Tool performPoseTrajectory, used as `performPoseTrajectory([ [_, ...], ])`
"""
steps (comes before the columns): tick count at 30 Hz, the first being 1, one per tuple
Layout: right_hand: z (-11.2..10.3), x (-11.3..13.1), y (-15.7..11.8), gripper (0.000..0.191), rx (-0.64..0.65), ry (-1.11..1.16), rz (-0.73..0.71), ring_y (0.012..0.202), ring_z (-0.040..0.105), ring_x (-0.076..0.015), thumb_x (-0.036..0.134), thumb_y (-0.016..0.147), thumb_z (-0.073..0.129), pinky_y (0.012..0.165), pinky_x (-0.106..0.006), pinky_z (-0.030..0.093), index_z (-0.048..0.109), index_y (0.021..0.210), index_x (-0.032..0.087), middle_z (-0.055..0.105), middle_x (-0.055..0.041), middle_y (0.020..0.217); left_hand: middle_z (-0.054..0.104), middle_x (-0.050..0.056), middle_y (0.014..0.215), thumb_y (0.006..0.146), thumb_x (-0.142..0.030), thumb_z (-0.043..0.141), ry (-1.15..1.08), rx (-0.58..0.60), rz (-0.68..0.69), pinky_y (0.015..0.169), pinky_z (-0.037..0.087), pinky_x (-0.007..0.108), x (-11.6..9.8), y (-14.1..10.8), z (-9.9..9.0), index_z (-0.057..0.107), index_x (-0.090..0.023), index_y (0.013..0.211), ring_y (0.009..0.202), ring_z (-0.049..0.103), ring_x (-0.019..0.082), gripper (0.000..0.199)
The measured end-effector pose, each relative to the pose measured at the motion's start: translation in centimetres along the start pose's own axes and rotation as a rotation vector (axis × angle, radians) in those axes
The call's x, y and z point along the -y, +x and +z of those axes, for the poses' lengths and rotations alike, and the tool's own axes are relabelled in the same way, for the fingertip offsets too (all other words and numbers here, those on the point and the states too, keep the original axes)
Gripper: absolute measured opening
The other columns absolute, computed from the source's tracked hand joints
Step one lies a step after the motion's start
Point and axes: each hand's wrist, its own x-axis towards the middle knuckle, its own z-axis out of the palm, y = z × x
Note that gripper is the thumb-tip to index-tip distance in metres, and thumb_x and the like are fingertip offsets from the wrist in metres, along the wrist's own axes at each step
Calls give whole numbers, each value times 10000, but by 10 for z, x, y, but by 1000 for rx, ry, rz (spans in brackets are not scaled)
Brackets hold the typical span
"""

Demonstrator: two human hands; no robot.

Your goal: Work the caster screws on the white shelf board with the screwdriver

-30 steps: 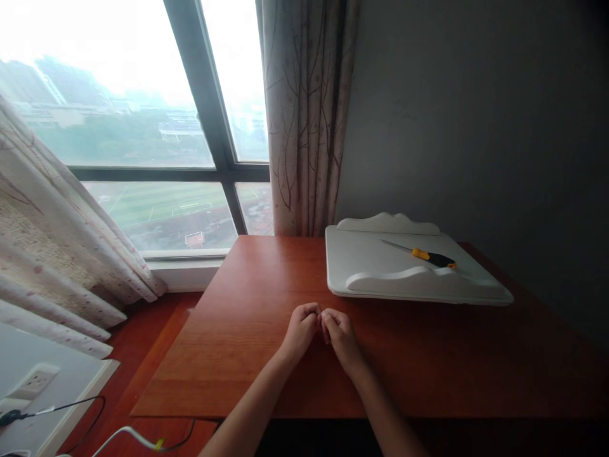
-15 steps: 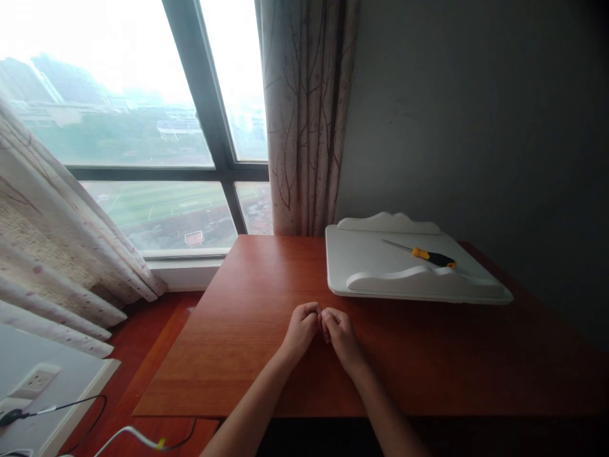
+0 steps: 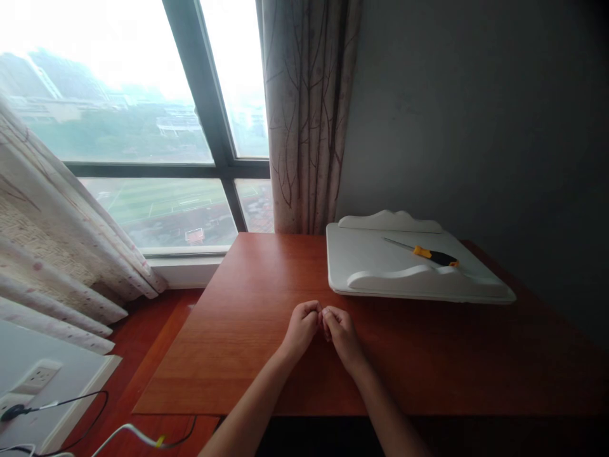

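Observation:
My left hand [image 3: 304, 322] and my right hand [image 3: 339, 327] meet above the middle of the reddish-brown table [image 3: 228, 355], both with curled fingers. Their fingertips touch or nearly touch; whether something small is between them cannot be made out. Beyond my right hand lies a white board [image 3: 352, 254] with two raised wavy edges. On that board rests a screwdriver [image 3: 435, 256] with a yellow and black handle, its shaft pointing left.
A window [image 3: 143, 127] and a patterned curtain [image 3: 309, 127] stand behind the table at the left, with another curtain [image 3: 57, 235] farther left. A wall socket [image 3: 39, 377] with a black plug and loose cables [image 3: 133, 431] is at the lower left.

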Motion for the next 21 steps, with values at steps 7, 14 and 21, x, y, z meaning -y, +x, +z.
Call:
performPoseTrajectory([
  [7,0,0,0,420,-3,7,3,478,365,-100,460,896,502,488,-260,268,430,556,224,413,37,493,424,-37,461,594,-190,456,10,2,4,502,279,232,1,0,0,456,-193,509,472,358,106,85],
  [14,0,0,0,413,-1,12,7,473,371,-97,462,894,506,484,-261,264,433,565,224,417,42,498,430,-31,458,582,-198,437,13,10,8,498,280,233,-1,0,0,453,-195,508,470,365,110,76],
  [21,0,1,-1,407,-3,4,8,473,372,-96,445,896,504,486,-260,268,432,562,223,415,42,497,429,-32,451,575,-211,435,12,12,10,486,278,230,-2,-1,0,456,-198,516,465,367,111,64],
])
